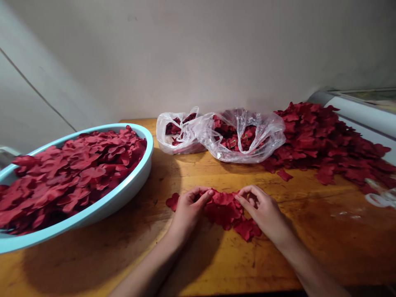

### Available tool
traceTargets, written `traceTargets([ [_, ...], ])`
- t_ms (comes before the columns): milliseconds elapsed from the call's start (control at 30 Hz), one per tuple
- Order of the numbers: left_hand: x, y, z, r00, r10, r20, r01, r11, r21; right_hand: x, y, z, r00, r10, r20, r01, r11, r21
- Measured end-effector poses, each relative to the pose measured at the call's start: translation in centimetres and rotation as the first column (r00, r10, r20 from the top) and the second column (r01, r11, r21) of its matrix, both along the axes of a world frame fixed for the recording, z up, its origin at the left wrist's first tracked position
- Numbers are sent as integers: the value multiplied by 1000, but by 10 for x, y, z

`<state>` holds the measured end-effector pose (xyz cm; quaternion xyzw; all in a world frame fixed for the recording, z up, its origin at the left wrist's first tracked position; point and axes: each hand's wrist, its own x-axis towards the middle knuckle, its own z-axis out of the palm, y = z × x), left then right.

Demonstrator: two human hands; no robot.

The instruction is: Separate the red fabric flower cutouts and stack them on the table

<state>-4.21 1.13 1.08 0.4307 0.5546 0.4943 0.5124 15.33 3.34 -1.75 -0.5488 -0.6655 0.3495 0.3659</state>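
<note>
Grip: left hand (192, 205) and right hand (262, 207) pinching red petals (225, 209), lower centre | Progress: apparently midway, this bunch unfinished | Blue basin (151, 142), left, piled; heap (314, 138), right, loose; which is finished, cannot tell

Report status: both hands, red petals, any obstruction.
Left hand, right hand: both pinching red petals. Petals bunched between hands, over wooden table. Blue basin left, plastic bags beyond; nothing seen blocking hands.

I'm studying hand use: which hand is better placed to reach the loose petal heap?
Probably the right hand: it's nearer the loose petal heap, while the left hand is nearer the blue basin. Both pinch red petals, so the right would likely release first.
</note>
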Motion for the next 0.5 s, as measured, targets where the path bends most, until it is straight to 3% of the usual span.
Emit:
traceTargets([
  [67, 2, -1, -3, 997, -59, -46, 58, 998, -25, -3, -5, 5, 999, 50, -17, -50, 999, 8],
  [167, 7, -5, -3, 974, -151, -166, 150, 989, -17, -12, -13, 16, 960, 225, -168, -245, 963, -111],
  [233, 10, -8, -1, 959, -213, -186, 218, 976, 5, -16, -15, 20, 935, 257, -247, -301, 939, -164],
  [367, 12, -9, -1, 951, -297, -84, 302, 952, 43, -15, -11, 23, 949, 136, -284, -182, 973, -143],
  [500, 9, -5, -9, 970, -224, 97, 223, 975, 23, 0, -2, 16, 970, 64, -234, -83, 994, -74],
])
